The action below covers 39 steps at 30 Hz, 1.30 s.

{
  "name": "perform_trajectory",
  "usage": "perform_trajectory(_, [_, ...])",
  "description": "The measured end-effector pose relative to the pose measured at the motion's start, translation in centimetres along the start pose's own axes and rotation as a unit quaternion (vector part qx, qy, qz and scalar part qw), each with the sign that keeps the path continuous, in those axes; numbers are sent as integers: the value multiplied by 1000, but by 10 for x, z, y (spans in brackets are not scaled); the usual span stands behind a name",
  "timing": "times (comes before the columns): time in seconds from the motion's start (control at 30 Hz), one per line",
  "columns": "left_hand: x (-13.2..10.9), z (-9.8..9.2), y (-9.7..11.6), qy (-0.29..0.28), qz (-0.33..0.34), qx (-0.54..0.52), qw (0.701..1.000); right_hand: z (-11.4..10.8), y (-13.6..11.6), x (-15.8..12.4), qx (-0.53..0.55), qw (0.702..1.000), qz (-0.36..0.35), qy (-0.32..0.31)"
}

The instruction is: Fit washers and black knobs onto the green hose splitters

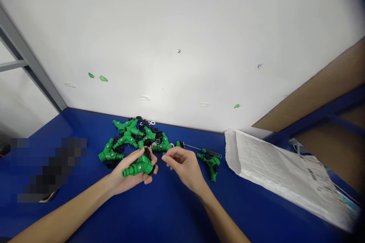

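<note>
Here's the splitter, up off the counter and cradled in the left hand: that grip is curled around it from beneath, closed enough to hold it, thumb against the black knob on its upper side. And there's a risk! The green body looks smooth and branches awkwardly, so a sideways push at the knob could roll it in the palm. If the knob is loose, and I can't tell whether it is, a tilt could spill it.

Just right of the splitter, the right hand hangs with thumb and forefinger pinched together, that grip all but closed. Anything between those tips? Too small to tell; a tiny part there could easily slip out and bounce away.

Beyond the splitter, look at the pile: green bodies, black parts and white rings all jumbled. A dropped ring could vanish in there, and a careless knuckle could scatter the lot.

Farther right of the splitter, a screwdriver lies against a spare splitter; a wandering right forearm could knock both toward the bag, farther right again.
</note>
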<state>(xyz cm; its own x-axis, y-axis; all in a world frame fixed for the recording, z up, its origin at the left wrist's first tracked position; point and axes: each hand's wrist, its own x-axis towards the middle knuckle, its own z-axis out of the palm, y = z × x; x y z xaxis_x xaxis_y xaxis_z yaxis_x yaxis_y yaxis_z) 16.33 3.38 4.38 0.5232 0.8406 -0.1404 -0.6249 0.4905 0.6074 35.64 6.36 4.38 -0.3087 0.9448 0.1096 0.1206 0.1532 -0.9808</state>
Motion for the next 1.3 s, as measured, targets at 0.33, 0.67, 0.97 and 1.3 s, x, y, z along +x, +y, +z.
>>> perform_trajectory(0.33, [4, -8, -13, -16, -60, 10, 998, 6, -13, -16, 54, 996, -57, -49])
perform_trajectory(0.67, [3, -4, -23, -17, -132, -38, 990, 16, -2, -19, 62, 995, -53, -63])
perform_trajectory(0.97, [1, -4, -24, -3, -100, -11, 995, 16, -9, -19, -33, 992, -117, -37])
perform_trajectory(1.3, [1, -1, -23, -13, -68, -7, 998, 14, -14, -19, -70, 986, -151, -22])
